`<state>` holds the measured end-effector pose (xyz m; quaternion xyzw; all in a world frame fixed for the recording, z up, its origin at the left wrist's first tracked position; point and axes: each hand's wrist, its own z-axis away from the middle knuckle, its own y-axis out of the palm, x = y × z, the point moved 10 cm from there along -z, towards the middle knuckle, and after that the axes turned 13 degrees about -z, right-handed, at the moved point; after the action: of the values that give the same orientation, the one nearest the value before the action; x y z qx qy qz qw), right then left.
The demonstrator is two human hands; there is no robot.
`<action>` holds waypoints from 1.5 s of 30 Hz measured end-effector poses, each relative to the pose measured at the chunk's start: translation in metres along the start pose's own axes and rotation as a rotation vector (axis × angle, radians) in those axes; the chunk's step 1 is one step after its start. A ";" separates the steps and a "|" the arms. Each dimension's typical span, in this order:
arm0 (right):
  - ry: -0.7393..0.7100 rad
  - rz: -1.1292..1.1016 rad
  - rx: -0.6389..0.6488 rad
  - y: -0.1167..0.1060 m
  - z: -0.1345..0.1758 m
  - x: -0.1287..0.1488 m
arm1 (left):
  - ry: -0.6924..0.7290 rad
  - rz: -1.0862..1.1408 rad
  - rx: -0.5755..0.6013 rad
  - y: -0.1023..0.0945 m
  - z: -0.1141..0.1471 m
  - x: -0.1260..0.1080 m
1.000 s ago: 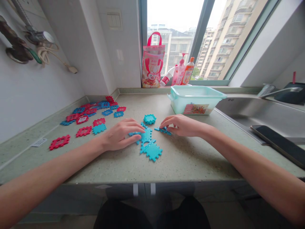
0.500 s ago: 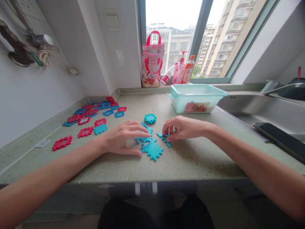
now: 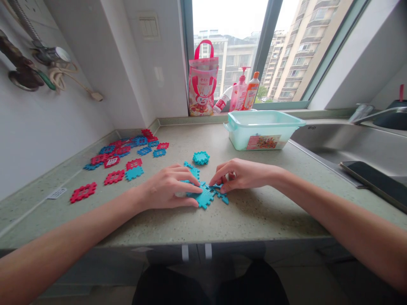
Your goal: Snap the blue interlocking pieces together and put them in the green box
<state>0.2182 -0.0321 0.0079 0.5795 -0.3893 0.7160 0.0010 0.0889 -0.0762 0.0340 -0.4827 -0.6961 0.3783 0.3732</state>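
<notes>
On the counter, several turquoise interlocking plastic tiles are joined flat, with a square tile [image 3: 206, 198] nearest me and more pieces [image 3: 192, 169] behind it. My left hand [image 3: 173, 186] lies over their left side, fingertips on top and thumb at the near edge, steadying them. A smaller turquoise tile with slanted arms [image 3: 222, 196] touches the square tile's right edge. My right hand [image 3: 233, 176] pinches this smaller tile between thumb and curled fingers, which partly cover it. Just behind both hands sits a stack of turquoise tiles [image 3: 201, 158].
Red tiles [image 3: 83, 192] and blue tiles [image 3: 144, 151] lie scattered at the left, with one turquoise tile [image 3: 134, 173] among them. At the back right stands a mint plastic tub [image 3: 238, 137]. Beyond it are a sink [image 3: 337, 144] and a phone [image 3: 375, 182] at its edge.
My left hand has shifted right and closed onto the joined tiles, which have turned slightly. The right hand has brought the smaller tile against the square tile's edge.
</notes>
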 end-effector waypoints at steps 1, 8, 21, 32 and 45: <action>-0.004 0.002 -0.009 -0.001 0.000 0.000 | -0.001 0.003 0.003 0.000 0.000 0.000; -0.016 -0.019 -0.019 -0.001 -0.001 0.001 | -0.029 0.005 0.018 -0.001 -0.001 0.000; -0.028 0.035 0.032 0.003 0.002 0.005 | -0.054 0.024 0.011 0.003 0.003 0.007; 0.080 0.150 -0.065 -0.002 0.002 -0.004 | -0.124 0.007 0.016 0.001 0.001 0.011; 0.125 0.239 -0.189 -0.003 0.001 -0.003 | -0.213 -0.060 -0.005 0.000 0.000 0.014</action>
<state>0.2214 -0.0298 0.0071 0.4808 -0.5202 0.7058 -0.0052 0.0851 -0.0628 0.0359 -0.4198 -0.7467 0.4146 0.3072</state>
